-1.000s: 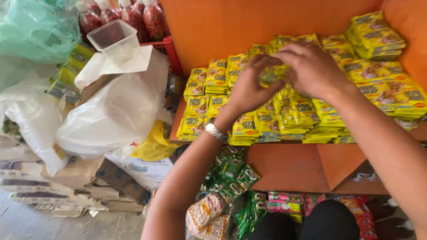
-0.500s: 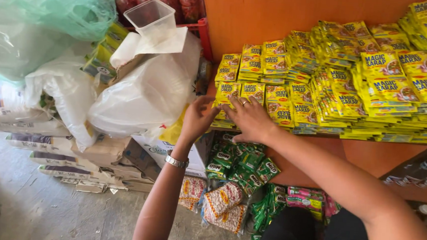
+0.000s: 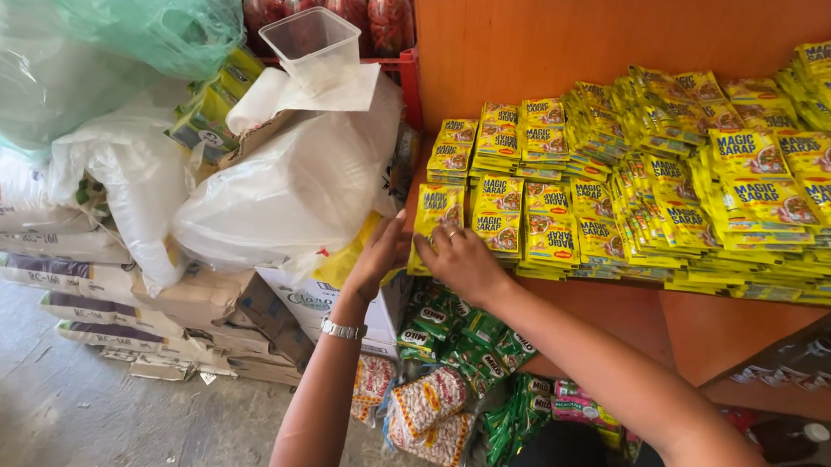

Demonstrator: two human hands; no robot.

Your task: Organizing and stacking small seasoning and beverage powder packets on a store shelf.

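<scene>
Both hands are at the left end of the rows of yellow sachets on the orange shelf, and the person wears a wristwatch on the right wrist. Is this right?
Not quite: in the head view the wristwatch is on the left wrist, not the right. The rest stands: the left hand and right hand are at the left end of the yellow sachets on the orange shelf.

Orange shelf [image 3: 691,331] carries yellow sachet stacks [image 3: 672,183] (rows, overlapping).
</scene>
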